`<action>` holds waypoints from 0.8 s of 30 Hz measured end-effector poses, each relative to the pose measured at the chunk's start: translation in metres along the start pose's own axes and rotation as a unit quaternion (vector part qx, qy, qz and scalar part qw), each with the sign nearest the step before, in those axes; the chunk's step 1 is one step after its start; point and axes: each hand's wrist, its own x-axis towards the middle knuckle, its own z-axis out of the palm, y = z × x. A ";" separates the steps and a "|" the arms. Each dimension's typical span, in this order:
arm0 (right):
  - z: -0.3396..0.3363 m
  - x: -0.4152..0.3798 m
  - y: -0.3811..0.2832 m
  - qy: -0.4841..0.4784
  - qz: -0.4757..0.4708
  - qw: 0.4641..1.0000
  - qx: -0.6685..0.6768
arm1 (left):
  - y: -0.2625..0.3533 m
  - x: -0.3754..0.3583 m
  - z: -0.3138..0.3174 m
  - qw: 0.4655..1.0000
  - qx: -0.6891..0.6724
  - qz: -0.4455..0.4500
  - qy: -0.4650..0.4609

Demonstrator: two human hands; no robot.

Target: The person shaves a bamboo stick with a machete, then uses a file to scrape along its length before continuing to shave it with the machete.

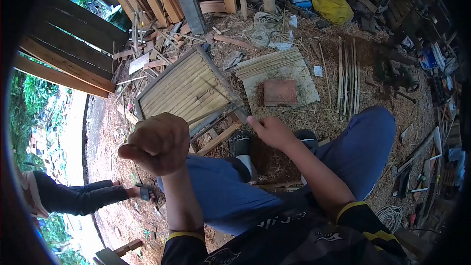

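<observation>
My left hand point(159, 145) is raised close to the camera, its fingers curled into a fist; what it holds, if anything, is hidden. Lower down, my right hand point(272, 130) is closed on a thin, long tool point(240, 114), perhaps a knife, which points up and left over the panel. That framed panel point(181, 86) of pale slats lies tilted on the ground beyond my left hand. A bundle of thin strips point(270, 63) rests on a light board point(306, 86), with a reddish block point(280, 92) nearer me.
Long sticks point(347, 76) lie at the right of the board. Timber planks point(189, 2) stand at the back. Another person's legs point(88, 196) show at the left. A yellow bag point(332, 10) is at the back right, a coiled cord point(390, 218) at the lower right. Shavings cover the ground.
</observation>
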 end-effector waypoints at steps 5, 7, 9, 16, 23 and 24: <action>0.006 0.009 0.013 -0.010 0.026 1.000 0.007 | 0.000 0.000 -0.001 1.000 -0.012 0.003 0.016; -0.005 0.021 0.022 -0.012 0.044 0.999 -0.009 | 0.000 -0.001 -0.006 0.999 -0.030 0.006 0.018; -0.009 0.009 0.008 -0.012 0.042 0.999 -0.022 | 0.001 -0.001 -0.004 1.000 -0.023 0.003 0.017; -0.014 0.014 0.014 -0.005 0.041 0.997 -0.072 | 0.005 -0.002 -0.009 0.999 0.003 -0.027 -0.045; -0.010 0.017 0.017 -0.039 0.084 0.994 -0.049 | -0.002 0.012 0.024 0.960 0.172 0.007 0.221; -0.007 0.014 0.018 -0.001 0.068 0.996 -0.061 | -0.002 0.009 0.020 0.972 0.126 0.011 0.198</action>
